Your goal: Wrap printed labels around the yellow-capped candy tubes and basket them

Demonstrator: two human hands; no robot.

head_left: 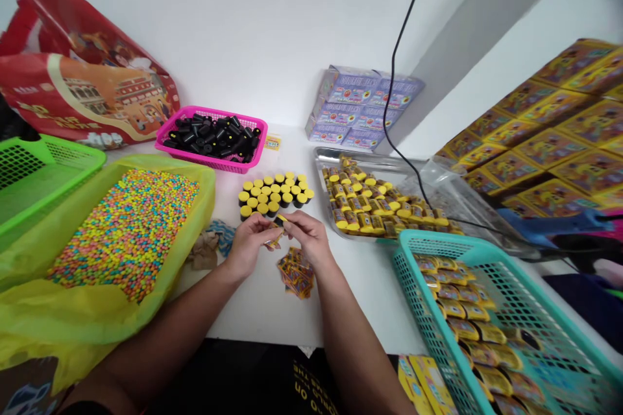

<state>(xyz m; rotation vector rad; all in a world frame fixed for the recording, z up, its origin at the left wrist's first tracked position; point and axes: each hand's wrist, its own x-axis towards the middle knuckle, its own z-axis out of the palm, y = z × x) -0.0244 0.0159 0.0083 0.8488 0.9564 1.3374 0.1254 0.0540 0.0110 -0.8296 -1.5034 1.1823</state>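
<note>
Head view looked down on a white table where both hands met just below centre of the frame. The left hand and the right hand were each closed in a fingertip pinch on a small tube, black with a yellow cap, held just above the table. A yellow scrap that looked like a sticker hung under the left fingertips, though it was too small to tell for sure.

The small tube would likely be light and rigid plastic with a smooth, slightly slippery wall. It is best pinched across the barrel, below the cap. A sticker would be thin, floppy and tacky, best taken by its edge.

Just beyond the hands stood a cluster of capped tubes. A loose pile of stickers lay just below the hands. At upper left of centre a pink basket held uncapped black tubes. A yellow bag of coloured candy beads filled the left, beside a green basket and a red printed bag.

Right of centre a metal tray carried labelled tubes, and a teal basket at lower right held more. Purple boxes and yellow cartons bore printing too small to read. Pale lettering on dark cloth at the bottom edge showed only fragments
</note>
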